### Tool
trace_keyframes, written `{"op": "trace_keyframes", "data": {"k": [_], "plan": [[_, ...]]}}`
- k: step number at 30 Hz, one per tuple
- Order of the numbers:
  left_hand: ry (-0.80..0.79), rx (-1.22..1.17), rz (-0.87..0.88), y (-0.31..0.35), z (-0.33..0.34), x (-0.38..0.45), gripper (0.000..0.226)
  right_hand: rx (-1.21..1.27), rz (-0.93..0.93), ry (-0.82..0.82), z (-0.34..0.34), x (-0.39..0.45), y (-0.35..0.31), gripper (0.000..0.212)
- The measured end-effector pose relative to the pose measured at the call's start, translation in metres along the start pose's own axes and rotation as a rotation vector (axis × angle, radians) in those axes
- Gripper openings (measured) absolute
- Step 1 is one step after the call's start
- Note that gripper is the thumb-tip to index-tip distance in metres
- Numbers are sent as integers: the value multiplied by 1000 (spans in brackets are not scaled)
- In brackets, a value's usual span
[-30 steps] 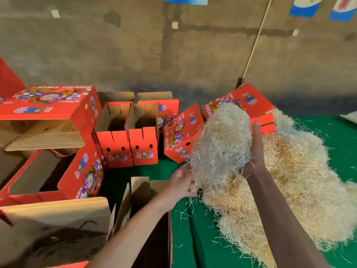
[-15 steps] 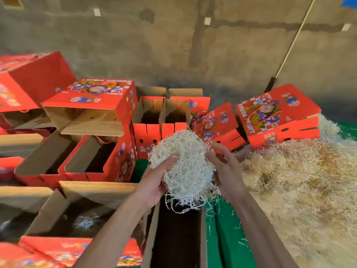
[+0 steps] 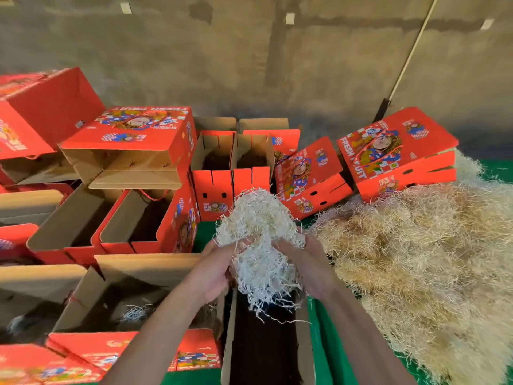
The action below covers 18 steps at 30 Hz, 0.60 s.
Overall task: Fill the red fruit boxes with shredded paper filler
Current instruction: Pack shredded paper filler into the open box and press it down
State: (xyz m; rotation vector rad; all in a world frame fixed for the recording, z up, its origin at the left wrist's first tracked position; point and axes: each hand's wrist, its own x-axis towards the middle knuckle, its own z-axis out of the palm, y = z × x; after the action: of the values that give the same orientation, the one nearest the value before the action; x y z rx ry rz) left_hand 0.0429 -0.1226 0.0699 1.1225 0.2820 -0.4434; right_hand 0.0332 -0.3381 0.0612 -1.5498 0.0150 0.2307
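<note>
Fingers (image 3: pixel 244 244) of both hands curled into one wad of shredded paper filler (image 3: pixel 261 245), left hand (image 3: pixel 215 276) and right hand (image 3: pixel 308 266) gripping opposite sides. Carried across from the loose heap (image 3: pixel 416 251) since a second ago, now lower and hanging right over the dark mouth of the open red fruit box (image 3: pixel 265 348) below, strands dangling past the rim. Ready, by the look of it, for pushing down inside. Left of the fingers, another open box (image 3: pixel 119 307) with a few strands in its bottom. Beyond them, more open boxes (image 3: pixel 230 173) showing no filler. Green table (image 3: pixel 323 357) just right. Nothing between wad and box mouth.
</note>
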Motion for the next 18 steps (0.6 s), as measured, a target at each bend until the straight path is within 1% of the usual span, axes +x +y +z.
{"op": "trace_keyframes", "data": {"k": [1, 3, 4, 6, 7, 9, 10, 11, 13, 15, 18], "plan": [[19, -4, 31, 3, -9, 3, 141, 99, 19, 19, -8, -1, -3, 83], [43, -20, 76, 11, -29, 3, 146, 264, -7, 59, -28, -2, -7, 65], [68, -19, 94, 14, -38, 2, 150, 301, 3, 104, -39, -3, -6, 63], [84, -8, 134, 19, -52, 1, 155, 335, 20, 142, -53, -5, -4, 72], [71, -21, 152, 19, -55, 1, 156, 335, 20, 172, -57, -5, 0, 73], [68, -37, 162, 20, -54, -5, 152, 348, 28, 260, -60, -4, 5, 60], [72, -43, 166, 20, -52, -8, 145, 407, 33, 289, -59, -5, 6, 58], [67, -52, 171, 21, -52, -9, 132, 475, 30, 296, -59, -6, 8, 60], [27, -57, 171, 20, -52, -10, 105, 543, 8, 250, -62, -7, 11, 63], [-81, -24, 101, 19, -51, -12, 87, 538, 7, 166, -62, -7, 7, 65], [-328, 82, 18, 24, -46, -14, 67, 488, 66, 67, -49, -5, -2, 64]]}}
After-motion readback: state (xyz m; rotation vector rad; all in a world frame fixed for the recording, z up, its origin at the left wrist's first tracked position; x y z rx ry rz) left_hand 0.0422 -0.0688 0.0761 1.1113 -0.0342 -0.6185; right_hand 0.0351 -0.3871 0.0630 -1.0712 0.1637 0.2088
